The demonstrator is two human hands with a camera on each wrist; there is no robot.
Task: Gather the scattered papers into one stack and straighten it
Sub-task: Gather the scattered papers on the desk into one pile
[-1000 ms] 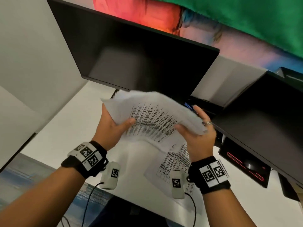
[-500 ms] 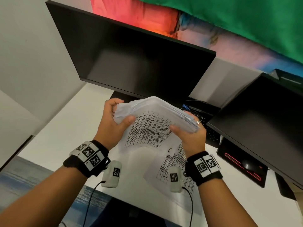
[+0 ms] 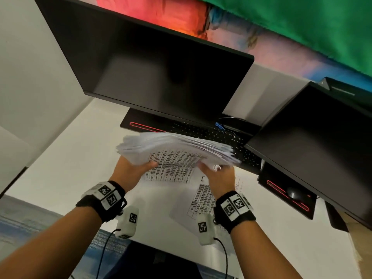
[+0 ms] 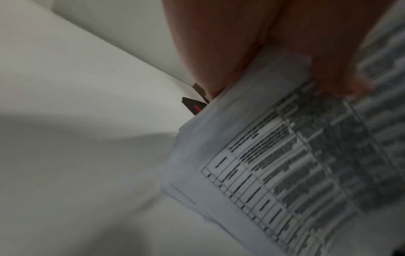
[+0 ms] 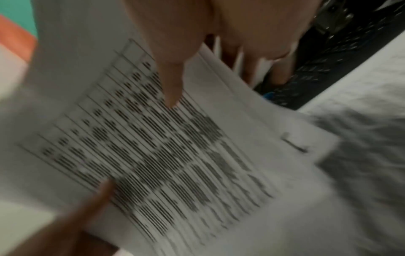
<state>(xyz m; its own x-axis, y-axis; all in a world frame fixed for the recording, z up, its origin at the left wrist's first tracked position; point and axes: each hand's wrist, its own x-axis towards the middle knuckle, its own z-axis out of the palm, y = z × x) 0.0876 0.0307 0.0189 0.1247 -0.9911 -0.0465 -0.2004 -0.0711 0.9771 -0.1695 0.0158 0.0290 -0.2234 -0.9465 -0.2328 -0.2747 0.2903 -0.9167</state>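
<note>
A thick stack of white printed papers (image 3: 173,152) is held upright on edge above the white desk (image 3: 66,168), its top edges uneven. My left hand (image 3: 130,170) grips its left side, thumb across the printed front sheet (image 4: 285,164). My right hand (image 3: 217,176) grips the right side, thumb on the printed table (image 5: 153,138) and fingers (image 5: 247,69) behind. One more printed sheet (image 3: 201,200) lies flat on the desk under my right wrist.
A large dark monitor (image 3: 151,63) stands right behind the stack, with a black keyboard (image 3: 221,139) under it. A second dark monitor (image 3: 314,143) is at the right, above a black pad with a mouse (image 3: 293,193). A grey partition (image 3: 30,77) bounds the left.
The fanned, tilted papers have been drawn together into a tighter upright stack and lowered toward the desk. Both hands have kept their hold on its sides.
</note>
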